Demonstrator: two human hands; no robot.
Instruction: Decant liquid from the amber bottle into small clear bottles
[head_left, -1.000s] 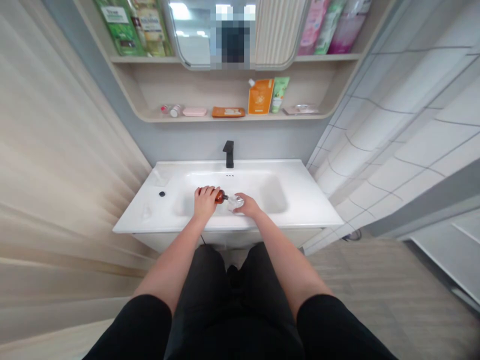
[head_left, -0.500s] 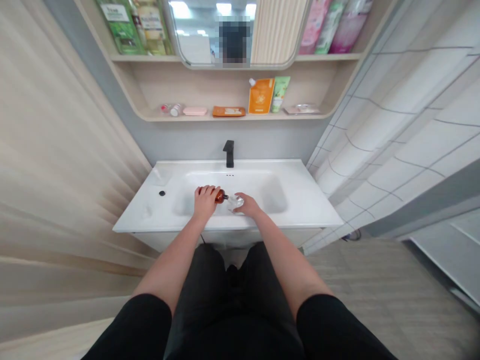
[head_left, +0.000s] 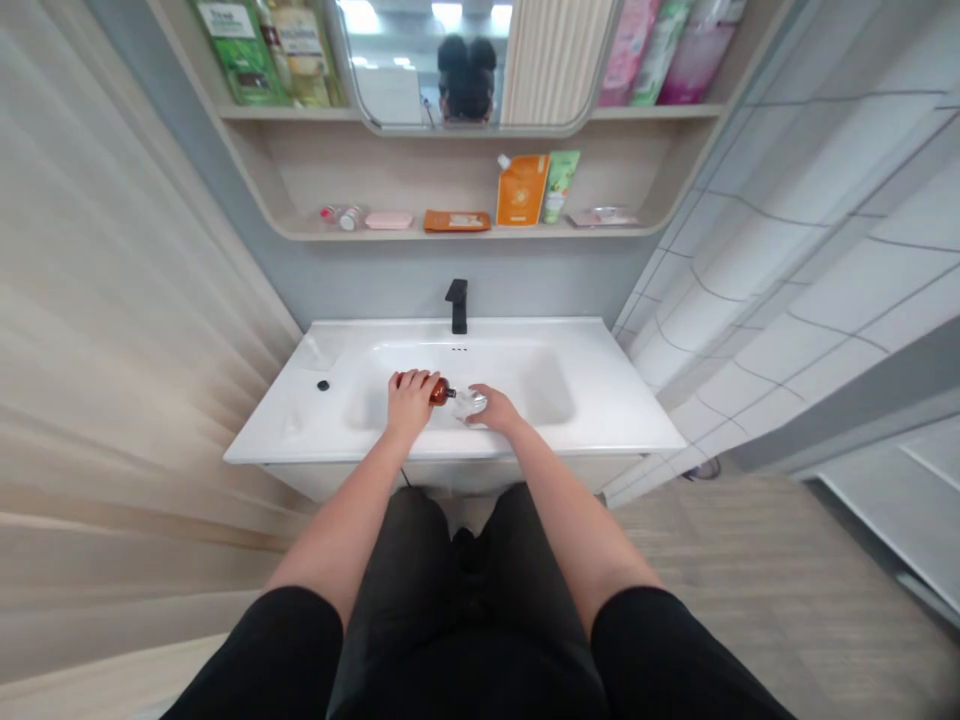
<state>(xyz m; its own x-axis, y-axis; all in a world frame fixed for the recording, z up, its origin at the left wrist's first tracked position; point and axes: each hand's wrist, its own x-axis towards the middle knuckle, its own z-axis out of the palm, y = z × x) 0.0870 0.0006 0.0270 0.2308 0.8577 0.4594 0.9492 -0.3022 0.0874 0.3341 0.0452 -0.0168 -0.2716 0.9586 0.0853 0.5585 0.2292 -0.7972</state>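
Observation:
My left hand (head_left: 410,404) is shut around an amber glass bottle (head_left: 441,392), which lies nearly level above the white basin (head_left: 450,360). Its dark neck points right, toward a small clear container (head_left: 471,402). My right hand (head_left: 496,408) holds that container by its far side, with the fingers hiding part of it. The bottle's tip and the container's mouth are very close, but I cannot tell if they touch. No liquid flow is visible at this size.
A black faucet (head_left: 457,306) rises behind the basin, and a dark round knob (head_left: 323,385) sits on the white counter at left. Above, shelves (head_left: 465,231) hold pouches, soap and small items beneath a mirror (head_left: 420,70). Tiled wall stands at right, pale curtain at left.

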